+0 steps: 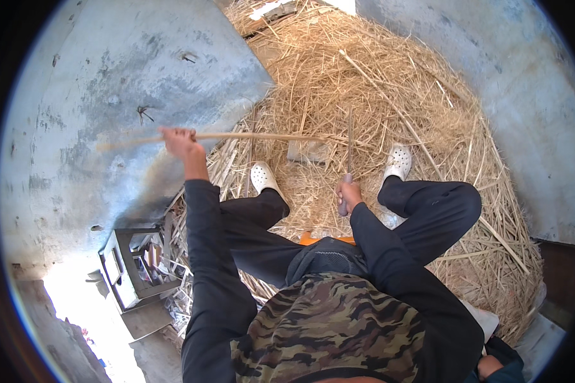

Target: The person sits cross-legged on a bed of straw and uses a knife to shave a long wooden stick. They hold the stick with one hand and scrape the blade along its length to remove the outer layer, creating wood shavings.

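My left hand (184,144) is closed around a long, thin, pale stick (255,136) that looks like split bamboo. The stick lies roughly level across the view, its left end smeared by motion. Its right end reaches over a flat grey block (306,152) between my feet, close to the knife blade. In my right hand (348,193) is the handle of a narrow knife (349,150), its thin blade pointing away from me. Whether blade and stick touch, I cannot tell. Pale shavings (326,83) lie thickly around both hands.
Worn blue-grey walls stand at the left (108,83) and right (524,96). White clogs (399,161) are on my feet. Longer strips (390,102) lie on the shavings. A small open wooden cabinet (124,271) stands at lower left. Another person's hand (490,366) shows at lower right.
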`<move>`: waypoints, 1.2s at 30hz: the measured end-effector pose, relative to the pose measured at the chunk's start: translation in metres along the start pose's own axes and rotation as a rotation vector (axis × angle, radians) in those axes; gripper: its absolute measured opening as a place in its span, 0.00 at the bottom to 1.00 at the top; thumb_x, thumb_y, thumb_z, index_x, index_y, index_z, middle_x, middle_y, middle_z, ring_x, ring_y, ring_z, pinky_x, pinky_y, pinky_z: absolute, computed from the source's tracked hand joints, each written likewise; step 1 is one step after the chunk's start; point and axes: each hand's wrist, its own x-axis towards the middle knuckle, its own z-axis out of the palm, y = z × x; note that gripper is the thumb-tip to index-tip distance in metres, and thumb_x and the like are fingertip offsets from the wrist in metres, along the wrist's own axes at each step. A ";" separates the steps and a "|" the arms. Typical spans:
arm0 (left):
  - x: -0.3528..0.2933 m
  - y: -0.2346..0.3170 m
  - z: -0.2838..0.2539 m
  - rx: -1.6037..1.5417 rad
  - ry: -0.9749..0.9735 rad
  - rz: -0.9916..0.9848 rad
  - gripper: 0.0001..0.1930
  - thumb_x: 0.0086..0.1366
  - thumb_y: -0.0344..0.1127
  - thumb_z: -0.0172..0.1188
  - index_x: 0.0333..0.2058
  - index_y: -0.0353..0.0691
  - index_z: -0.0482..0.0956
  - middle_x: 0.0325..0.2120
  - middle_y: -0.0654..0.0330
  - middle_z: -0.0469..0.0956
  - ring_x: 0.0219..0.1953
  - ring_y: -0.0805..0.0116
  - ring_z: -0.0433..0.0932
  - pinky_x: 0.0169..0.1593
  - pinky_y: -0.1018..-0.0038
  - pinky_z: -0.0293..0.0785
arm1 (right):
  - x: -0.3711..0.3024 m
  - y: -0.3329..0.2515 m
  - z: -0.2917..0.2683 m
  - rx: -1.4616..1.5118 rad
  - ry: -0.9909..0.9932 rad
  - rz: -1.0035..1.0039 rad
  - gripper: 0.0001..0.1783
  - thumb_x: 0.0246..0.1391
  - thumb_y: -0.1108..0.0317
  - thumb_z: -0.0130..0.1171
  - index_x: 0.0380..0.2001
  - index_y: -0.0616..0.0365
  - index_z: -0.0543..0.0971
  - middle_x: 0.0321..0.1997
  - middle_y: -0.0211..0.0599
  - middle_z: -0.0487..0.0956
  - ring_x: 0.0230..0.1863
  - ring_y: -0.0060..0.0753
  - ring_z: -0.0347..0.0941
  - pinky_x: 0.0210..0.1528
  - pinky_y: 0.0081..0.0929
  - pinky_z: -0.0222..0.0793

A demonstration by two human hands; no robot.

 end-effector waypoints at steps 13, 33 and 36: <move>-0.067 0.200 -0.118 -0.418 -0.226 0.336 0.25 0.74 0.53 0.36 0.17 0.50 0.52 0.11 0.70 0.46 0.14 0.77 0.44 0.21 0.75 0.44 | -0.109 -0.112 0.056 0.401 -0.368 -0.260 0.25 0.58 0.52 0.60 0.45 0.65 0.73 0.11 0.27 0.62 0.10 0.23 0.60 0.15 0.26 0.59; -0.115 0.035 -0.117 -1.120 -0.423 0.031 0.26 0.72 0.49 0.41 0.15 0.50 0.50 0.11 0.69 0.45 0.14 0.75 0.42 0.21 0.74 0.43 | -0.159 -0.237 0.062 0.512 0.106 -0.878 0.14 0.52 0.71 0.66 0.30 0.59 0.67 0.23 0.34 0.71 0.11 0.20 0.63 0.09 0.20 0.60; -0.120 0.025 -0.117 -1.141 -0.279 -0.005 0.27 0.72 0.50 0.40 0.14 0.50 0.49 0.10 0.70 0.45 0.13 0.75 0.42 0.20 0.75 0.42 | -0.155 -0.239 0.066 0.533 0.117 -0.896 0.14 0.54 0.71 0.64 0.37 0.65 0.70 0.32 0.41 0.73 0.12 0.21 0.65 0.10 0.20 0.61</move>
